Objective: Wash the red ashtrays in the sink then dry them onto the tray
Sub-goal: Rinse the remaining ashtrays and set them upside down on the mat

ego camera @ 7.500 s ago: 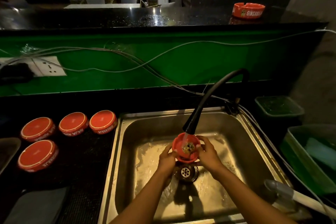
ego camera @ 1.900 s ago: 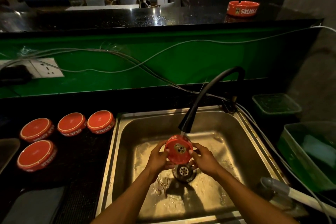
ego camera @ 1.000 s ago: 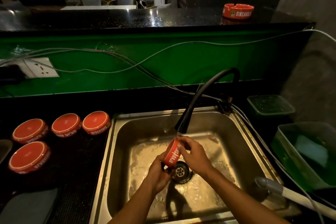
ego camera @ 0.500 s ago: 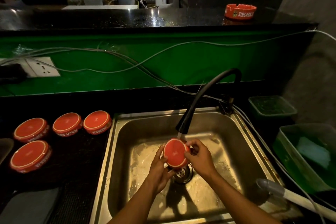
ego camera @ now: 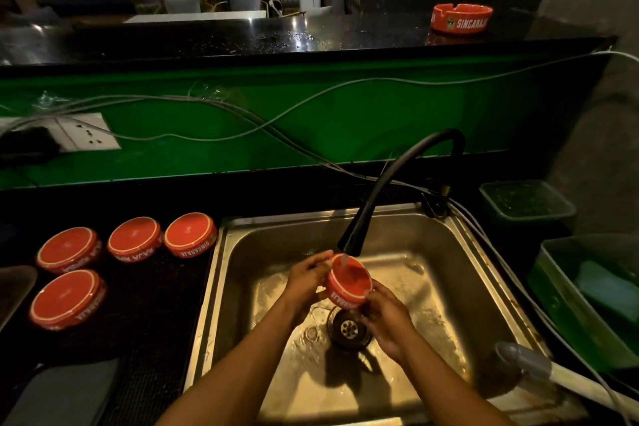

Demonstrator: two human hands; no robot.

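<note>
Head view: round red ashtray with white rim line and white lettering on its side [ego camera: 350, 284], held bottom-up and tilted over the middle of the stainless steel sink basin [ego camera: 460, 280]. A thin stream of water from the nozzle of the curved black hose faucet [ego camera: 371, 205] lands on the ashtray's upturned base. Left hand [ego camera: 306, 282] curled around the ashtray's left and far edge, fingers closed on the rim. Right hand [ego camera: 385, 318] wrapped on the near-right side, fingers bent against the lettered wall. Both hands have hold of it together. Round metal drain strainer [ego camera: 346, 327] sits just below and nearer than the ashtray; basin floor wet and shiny.

Left of the sink, on the dark ribbed drying mat [ego camera: 145, 322], four more red ashtrays lie upside down: three in a back row [ego camera: 70, 248] [ego camera: 135, 243] [ego camera: 190, 234], the last close beside the sink's left rim, and one nearer [ego camera: 67, 297]. They stand close to each other; whether any touch, I cannot tell.

One red ashtray right side up [ego camera: 461, 18] on the black speckled bar top [ego camera: 276, 34] behind, well apart from the sink. Green wall panel [ego camera: 311, 121] below the bar top, grey cables [ego camera: 262, 124] strung across it, white wall socket [ego camera: 90, 131] at left. Right of the sink: a small green plastic tub [ego camera: 527, 205] and a larger green bin [ego camera: 587, 301].
</note>
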